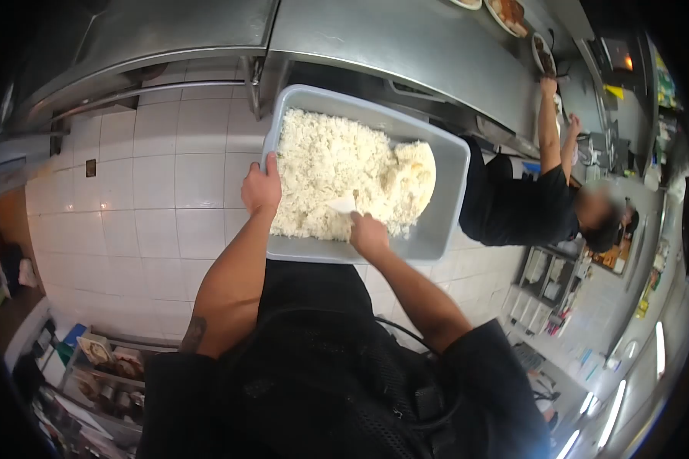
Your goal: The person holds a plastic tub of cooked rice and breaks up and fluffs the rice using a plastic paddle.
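A grey plastic tub [453, 200] holds a broad bed of cooked white rice [321, 157], with a rounded lump of rice [415, 180] toward its right end. My left hand [262, 186] grips the tub's left rim, thumb laid over the edge. Over the near side of the tub, my right hand [370, 234] is closed around the handle of a white rice paddle [343, 204]. The paddle's blade lies against the rice; most of its handle is hidden in my fist.
Beyond the tub runs a steel counter [360, 38] with a dish of food [507, 15] on it. A co-worker [524, 199] in black stands at right, one hand at an oval dish [543, 55]. Pale floor tiles [153, 183] lie left; a shelf of containers [111, 375] stands lower left.
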Available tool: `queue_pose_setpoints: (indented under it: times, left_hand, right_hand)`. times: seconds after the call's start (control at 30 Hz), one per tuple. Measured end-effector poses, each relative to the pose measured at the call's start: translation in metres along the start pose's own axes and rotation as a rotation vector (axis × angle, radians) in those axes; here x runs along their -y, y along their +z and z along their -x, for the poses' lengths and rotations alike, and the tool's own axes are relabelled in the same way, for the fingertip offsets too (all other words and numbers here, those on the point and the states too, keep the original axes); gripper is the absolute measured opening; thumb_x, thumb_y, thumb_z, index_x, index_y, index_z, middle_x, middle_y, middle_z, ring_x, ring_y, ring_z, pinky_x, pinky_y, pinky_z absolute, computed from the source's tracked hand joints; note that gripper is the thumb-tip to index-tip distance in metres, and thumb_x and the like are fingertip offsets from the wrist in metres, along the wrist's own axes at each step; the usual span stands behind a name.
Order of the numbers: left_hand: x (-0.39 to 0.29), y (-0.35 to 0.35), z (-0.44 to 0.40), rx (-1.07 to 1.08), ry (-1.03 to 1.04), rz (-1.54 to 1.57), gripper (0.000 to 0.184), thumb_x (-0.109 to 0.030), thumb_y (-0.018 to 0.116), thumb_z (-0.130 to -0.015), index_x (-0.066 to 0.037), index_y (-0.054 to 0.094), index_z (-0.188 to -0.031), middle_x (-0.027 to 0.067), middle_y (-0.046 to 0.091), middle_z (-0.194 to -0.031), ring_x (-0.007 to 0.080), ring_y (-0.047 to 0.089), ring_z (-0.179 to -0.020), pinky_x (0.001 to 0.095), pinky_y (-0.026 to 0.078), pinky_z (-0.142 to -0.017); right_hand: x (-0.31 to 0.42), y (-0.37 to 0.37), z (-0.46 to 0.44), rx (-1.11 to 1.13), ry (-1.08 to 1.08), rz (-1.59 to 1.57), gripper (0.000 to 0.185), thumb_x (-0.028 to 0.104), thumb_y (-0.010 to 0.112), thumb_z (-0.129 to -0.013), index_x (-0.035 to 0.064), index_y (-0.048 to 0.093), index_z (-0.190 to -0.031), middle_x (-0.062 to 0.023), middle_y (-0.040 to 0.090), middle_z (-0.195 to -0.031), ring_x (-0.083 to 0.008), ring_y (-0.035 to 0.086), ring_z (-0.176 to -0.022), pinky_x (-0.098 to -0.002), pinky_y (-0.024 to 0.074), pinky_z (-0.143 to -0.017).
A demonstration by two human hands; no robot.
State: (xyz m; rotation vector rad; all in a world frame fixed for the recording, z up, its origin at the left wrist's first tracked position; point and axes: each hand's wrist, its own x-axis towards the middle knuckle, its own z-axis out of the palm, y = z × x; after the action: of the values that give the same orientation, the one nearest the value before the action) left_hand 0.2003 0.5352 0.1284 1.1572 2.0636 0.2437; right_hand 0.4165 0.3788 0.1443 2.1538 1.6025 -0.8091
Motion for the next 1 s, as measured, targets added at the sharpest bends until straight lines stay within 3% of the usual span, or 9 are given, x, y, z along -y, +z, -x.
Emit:
queue_pose_setpoints:
  times: [0.1,0.2,0.27,0.47,0.67,0.73,0.8,0.87,1.0]
  left_hand:
    - [0.005,-0.002,0.005,-0.003,-0.021,-0.002,0.066,-0.062,0.039,-0.096,-0.002,0.066,-0.107,0.0230,0.071,-0.096,0.0421,0.067,-0.095,0.0506,0.051,-0.085]
    - [-0.001,-0.005,0.001,0.002,-0.006,-0.067,0.066,-0.061,0.039,-0.097,-0.002,0.066,-0.106,0.0229,0.071,-0.094,0.0419,0.067,-0.094,0.0507,0.052,-0.083]
    - [-0.002,-0.006,0.004,0.077,-0.048,-0.058,0.071,-0.062,0.038,-0.097,-0.001,0.064,-0.120,0.0253,0.069,-0.107,0.0422,0.064,-0.104,0.0506,0.049,-0.090]
    - [0.002,0.002,0.006,-0.051,0.014,-0.073,0.065,-0.061,0.039,-0.096,-0.002,0.066,-0.104,0.0240,0.071,-0.095,0.0427,0.067,-0.093,0.0523,0.052,-0.081]
    - [0.002,0.003,0.006,-0.049,-0.005,-0.069,0.066,-0.062,0.039,-0.096,-0.002,0.066,-0.105,0.0240,0.070,-0.097,0.0427,0.067,-0.095,0.0525,0.051,-0.084]
    - [0.005,0.006,0.003,-0.066,-0.022,-0.077,0.066,-0.062,0.039,-0.096,-0.003,0.066,-0.107,0.0240,0.070,-0.099,0.0423,0.066,-0.097,0.0520,0.051,-0.085]
    - [0.007,0.005,0.004,-0.057,0.014,-0.120,0.067,-0.063,0.038,-0.096,-0.003,0.067,-0.108,0.0240,0.070,-0.100,0.0418,0.066,-0.099,0.0515,0.051,-0.086]
    - [0.002,0.005,0.005,-0.049,-0.021,-0.110,0.068,-0.063,0.038,-0.095,-0.004,0.067,-0.112,0.0235,0.070,-0.105,0.0410,0.066,-0.102,0.0502,0.051,-0.088]
    - [0.002,0.000,0.005,0.001,-0.044,-0.062,0.068,-0.063,0.038,-0.095,-0.004,0.066,-0.114,0.0232,0.070,-0.106,0.0407,0.065,-0.104,0.0494,0.050,-0.090]
  right_hand:
    - [-0.008,-0.010,0.015,-0.040,0.022,-0.159,0.036,0.022,0.063,-0.087,0.0161,0.066,-0.122,-0.0222,0.069,-0.096,-0.0378,0.066,-0.098,-0.0479,0.0519,-0.087]
    - [-0.003,-0.110,0.030,0.220,0.059,-0.103,0.035,0.021,0.068,-0.084,0.0162,0.071,-0.119,-0.0179,0.070,-0.110,-0.0329,0.067,-0.103,-0.0440,0.0519,-0.091]
    - [-0.016,-0.157,0.032,0.263,-0.080,0.079,0.035,0.017,0.068,-0.081,0.0109,0.072,-0.115,-0.0168,0.072,-0.106,-0.0316,0.069,-0.099,-0.0410,0.0537,-0.088]
    - [-0.014,-0.072,-0.016,0.246,-0.060,0.082,0.019,0.009,0.062,-0.076,0.0078,0.072,-0.092,-0.0170,0.072,-0.096,-0.0329,0.070,-0.094,-0.0447,0.0561,-0.081]
    - [-0.064,0.018,0.031,0.050,-0.125,0.005,0.034,0.013,0.059,-0.083,0.0146,0.061,-0.117,-0.0194,0.070,-0.095,-0.0370,0.069,-0.093,-0.0484,0.0545,-0.080]
    - [-0.061,-0.001,0.028,0.060,-0.165,-0.029,0.037,0.013,0.058,-0.084,0.0158,0.059,-0.121,-0.0196,0.069,-0.093,-0.0376,0.069,-0.092,-0.0489,0.0542,-0.080]
    - [-0.043,-0.092,0.032,0.318,-0.195,0.160,0.040,0.014,0.058,-0.084,0.0145,0.061,-0.124,-0.0203,0.070,-0.096,-0.0367,0.068,-0.095,-0.0488,0.0535,-0.082]
    - [-0.040,-0.149,0.043,0.332,-0.290,0.116,0.039,0.011,0.059,-0.081,0.0118,0.066,-0.119,-0.0205,0.070,-0.099,-0.0356,0.068,-0.097,-0.0476,0.0534,-0.084]
    - [-0.001,-0.115,0.021,0.215,-0.488,-0.113,0.032,0.009,0.061,-0.076,0.0089,0.072,-0.106,-0.0190,0.070,-0.099,-0.0366,0.067,-0.097,-0.0447,0.0541,-0.086]
